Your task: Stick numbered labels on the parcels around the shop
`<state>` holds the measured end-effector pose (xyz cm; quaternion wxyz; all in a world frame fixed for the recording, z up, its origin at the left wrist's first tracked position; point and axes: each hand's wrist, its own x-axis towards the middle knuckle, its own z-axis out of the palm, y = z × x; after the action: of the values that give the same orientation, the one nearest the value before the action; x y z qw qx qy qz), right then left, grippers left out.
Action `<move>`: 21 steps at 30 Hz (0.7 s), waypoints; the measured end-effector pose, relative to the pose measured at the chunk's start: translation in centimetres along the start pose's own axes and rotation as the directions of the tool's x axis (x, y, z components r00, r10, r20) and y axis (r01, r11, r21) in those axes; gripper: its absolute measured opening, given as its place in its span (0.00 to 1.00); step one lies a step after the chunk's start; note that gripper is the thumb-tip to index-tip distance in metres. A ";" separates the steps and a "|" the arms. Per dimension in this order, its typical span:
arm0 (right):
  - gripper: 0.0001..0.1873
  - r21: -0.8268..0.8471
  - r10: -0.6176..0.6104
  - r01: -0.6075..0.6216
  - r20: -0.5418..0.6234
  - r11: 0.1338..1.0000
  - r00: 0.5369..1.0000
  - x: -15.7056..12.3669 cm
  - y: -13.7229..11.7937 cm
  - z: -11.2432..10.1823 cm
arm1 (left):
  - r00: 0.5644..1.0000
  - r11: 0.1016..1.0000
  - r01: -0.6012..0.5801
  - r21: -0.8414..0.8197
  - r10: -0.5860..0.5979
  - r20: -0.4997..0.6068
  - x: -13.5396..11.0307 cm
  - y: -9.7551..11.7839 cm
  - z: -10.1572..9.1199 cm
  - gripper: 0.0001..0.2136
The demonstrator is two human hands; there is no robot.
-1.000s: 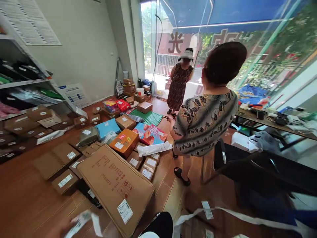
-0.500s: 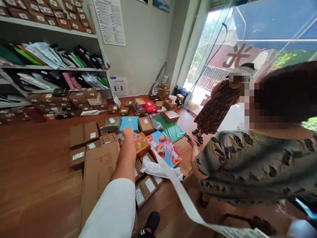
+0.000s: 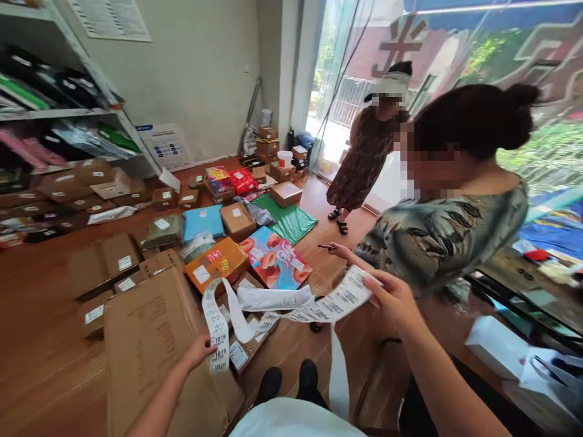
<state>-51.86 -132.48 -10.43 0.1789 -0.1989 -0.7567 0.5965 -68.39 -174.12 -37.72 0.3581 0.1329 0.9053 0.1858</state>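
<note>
A long, curling strip of white printed labels (image 3: 332, 303) runs between my two hands. My left hand (image 3: 199, 352) is closed on its left end, beside the numbers 1018 and 1019, above a large cardboard box (image 3: 146, 328). Higher up and to the right, my right hand (image 3: 394, 294) pinches another part of the strip. The middle sags in loops over a white wrapped parcel (image 3: 273, 299), and one length hangs down near my legs. Beyond it lie an orange box (image 3: 217, 264) and a blue-and-pink box (image 3: 277, 258) with peaches on it.
Several cartons and bags cover the floor, including a blue parcel (image 3: 203, 223) and a green bag (image 3: 289, 218). A person in a patterned top (image 3: 446, 230) stands close on my right; another person (image 3: 364, 152) stands by the glass. Shelves (image 3: 50, 115) hold parcels at left.
My outstretched left arm has drawn back from over the parcels, bringing the label strip closer. My right hand has come into view holding the strip. The view has turned right.
</note>
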 end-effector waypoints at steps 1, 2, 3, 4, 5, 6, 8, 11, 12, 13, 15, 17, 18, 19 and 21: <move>0.18 0.023 0.026 -0.027 0.014 0.999 1.000 0.7 0.2 -1.0 | 0.999 0.998 -0.048 0.035 0.048 0.017 0.0 2.2 1.6 0.06; 0.19 0.057 0.047 -0.049 0.033 0.997 0.998 1.7 0.3 -1.9 | 0.996 0.993 -0.092 0.068 0.090 0.023 -0.2 4.3 2.8 0.05; 0.19 0.095 0.058 -0.063 0.057 0.993 0.997 2.8 0.6 -2.7 | 0.992 0.987 -0.126 0.100 0.125 0.022 -0.4 6.3 3.8 0.05; 0.20 0.133 0.061 -0.071 0.079 0.989 0.995 4.0 0.8 -3.4 | 0.988 0.980 -0.152 0.130 0.152 0.015 -0.7 8.2 4.4 0.05; 0.20 0.166 0.056 -0.072 0.098 0.984 0.994 5.1 1.1 -4.1 | 0.986 0.973 -0.168 0.156 0.170 0.006 -1.0 10.0 4.8 0.04; 0.20 0.193 0.050 -0.072 0.117 0.979 0.992 6.0 1.5 -4.8 | 0.983 0.967 -0.178 0.181 0.183 -0.007 -1.4 11.9 5.1 0.04; 0.20 0.227 0.041 -0.078 0.164 0.971 0.986 7.2 2.5 -6.0 | 0.974 0.957 -0.207 0.204 0.220 -0.044 -2.4 15.6 5.0 0.04; 0.19 0.254 0.032 -0.092 0.231 0.963 0.972 7.3 3.8 -7.1 | 0.915 0.927 -0.353 0.131 0.371 -0.157 -3.9 21.7 3.9 0.06; 0.19 0.263 0.032 -0.096 0.238 0.960 0.971 7.1 4.2 -7.2 | 0.880 0.903 -0.420 0.089 0.430 -0.204 -4.5 23.8 3.5 0.06; 0.19 0.272 0.034 -0.098 0.232 0.957 0.972 6.8 4.5 -7.3 | 0.843 0.875 -0.481 0.054 0.479 -0.246 -4.9 25.9 3.0 0.06; 0.19 0.279 0.044 -0.103 0.211 0.955 0.977 6.0 5.1 -7.3 | 0.779 0.817 -0.577 -0.004 0.548 -0.305 -5.9 29.7 2.5 0.06; 0.18 0.259 0.054 -0.113 0.224 0.959 0.973 5.0 5.7 -7.2 | 0.743 0.777 -0.625 -0.070 0.566 -0.357 -6.8 32.7 2.4 0.05; 0.17 0.233 0.053 -0.113 0.249 0.966 0.967 4.4 6.0 -7.0 | 0.734 0.761 -0.639 -0.110 0.562 -0.382 -7.4 33.7 2.6 0.04; 0.16 0.198 0.048 -0.106 0.279 0.975 0.959 3.6 6.3 -6.9 | 0.729 0.745 -0.648 -0.155 0.550 -0.407 -8.0 34.4 2.9 0.03; 0.15 0.108 0.025 -0.066 0.341 0.992 0.940 1.9 7.1 -6.5 | 0.724 0.703 -0.664 -0.256 0.517 -0.458 -9.4 34.9 4.0 0.03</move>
<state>-49.56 -124.64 -15.81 0.0437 -0.1000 -0.7350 0.6692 -55.18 -145.39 -19.70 0.1293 0.3084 0.8019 0.4950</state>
